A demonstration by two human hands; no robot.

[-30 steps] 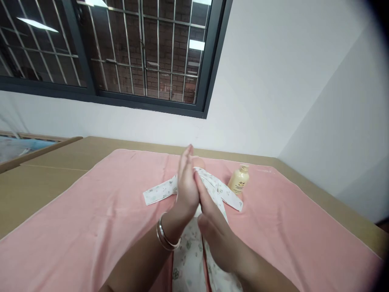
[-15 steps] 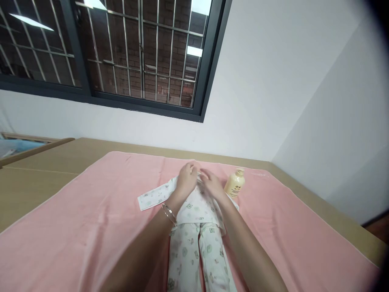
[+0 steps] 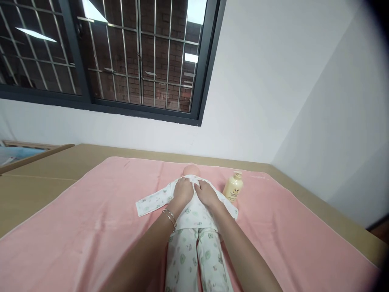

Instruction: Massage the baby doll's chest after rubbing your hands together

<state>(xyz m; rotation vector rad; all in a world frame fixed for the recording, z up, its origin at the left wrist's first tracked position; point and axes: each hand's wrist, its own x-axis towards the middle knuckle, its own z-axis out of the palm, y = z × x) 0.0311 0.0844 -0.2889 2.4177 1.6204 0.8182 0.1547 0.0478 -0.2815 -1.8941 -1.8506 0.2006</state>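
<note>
A baby doll (image 3: 191,170) lies on its back, its head pointing to the far side. It wears a white top (image 3: 196,219) and matching trousers (image 3: 182,255), both printed with small green and brown figures. My left hand (image 3: 184,191) rests on one side of the top's chest, bracelets at its wrist. Beside it, my right hand (image 3: 208,194) lies on the other side of the chest, thumb apart from the fingers. Both hands look open, though the left fingertips are partly hidden. The sleeves spread outward on either side.
Under the doll is a pink blanket (image 3: 100,211) on a tan tabletop (image 3: 45,162). A pale yellow bottle (image 3: 233,187) stands near the sleeve on the right. White wall (image 3: 243,134) and a dark-framed barred window (image 3: 136,61) are behind. Something blue (image 3: 21,153) shows at the far left.
Both hands have come back from the neckline toward me and down onto the chest. The doll's head, covered by the hands before, now shows. The view has tilted slightly upward.
</note>
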